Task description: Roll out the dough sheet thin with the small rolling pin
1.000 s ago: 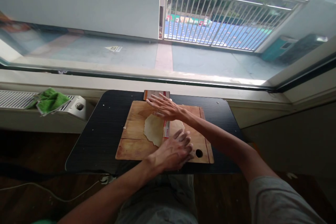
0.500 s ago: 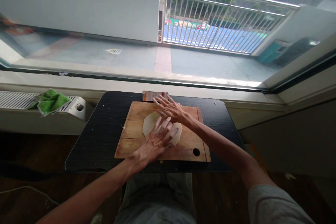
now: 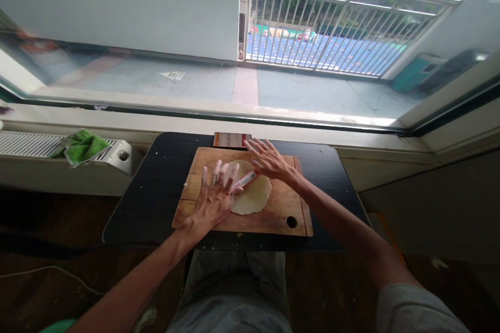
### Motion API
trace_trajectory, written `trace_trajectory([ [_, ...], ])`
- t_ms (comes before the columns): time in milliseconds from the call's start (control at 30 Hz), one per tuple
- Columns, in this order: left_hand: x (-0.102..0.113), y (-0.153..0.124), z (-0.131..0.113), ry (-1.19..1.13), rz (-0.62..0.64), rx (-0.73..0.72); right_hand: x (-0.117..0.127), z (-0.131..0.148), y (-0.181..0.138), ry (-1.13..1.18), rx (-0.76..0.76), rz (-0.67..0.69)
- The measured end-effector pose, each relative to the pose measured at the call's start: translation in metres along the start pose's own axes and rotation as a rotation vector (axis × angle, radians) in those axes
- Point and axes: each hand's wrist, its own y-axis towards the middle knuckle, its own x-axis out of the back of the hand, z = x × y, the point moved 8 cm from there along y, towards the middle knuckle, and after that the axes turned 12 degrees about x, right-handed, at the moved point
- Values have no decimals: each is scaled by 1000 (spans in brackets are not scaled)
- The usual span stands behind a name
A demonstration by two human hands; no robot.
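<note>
A round, flat sheet of dough [image 3: 253,200] lies on a wooden cutting board [image 3: 273,223]. Across it, slanting up to the right, runs a slim pale cylinder with a reddish printed label [image 3: 245,181]; its ends are hidden under my hands. My left hand [image 3: 216,190] rests palm down at the cylinder's lower left end, fingers spread and dusted white. Over the upper right end lies my right hand [image 3: 269,160], also flat with its fingers stretched out. Neither hand is wrapped round the cylinder.
A dark table [image 3: 144,192] carries the board, and a phone-like flat object [image 3: 232,140] lies at its back edge. On the radiator [image 3: 117,158] to the left is a green cloth [image 3: 84,146]. A window with a sill [image 3: 187,124] stands behind the table.
My hands have moved apart, the left one leftward and the right one rightward. The labelled cylinder and more of the dough now show between them.
</note>
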Motion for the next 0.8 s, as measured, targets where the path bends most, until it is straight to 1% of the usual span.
trace_trajectory([
  [133,0,10,16,-72,-8,67,-1,-2,-14,-4,-65,-9],
  [300,3,26,36,-88,-16,265,0,10,-28,-22,-193,-20],
  [367,6,32,40,-81,-8,319,4,16,-34,-21,-238,-32],
  [500,10,43,46,-78,-5,378,8,26,-44,-12,-311,-56],
  [600,8,53,53,-75,-4,426,6,31,-52,-11,-358,-90],
  [700,3,66,60,-64,23,478,4,36,-59,-2,-374,-147],
  [800,0,82,63,-41,56,488,3,44,-65,22,-374,-195],
])
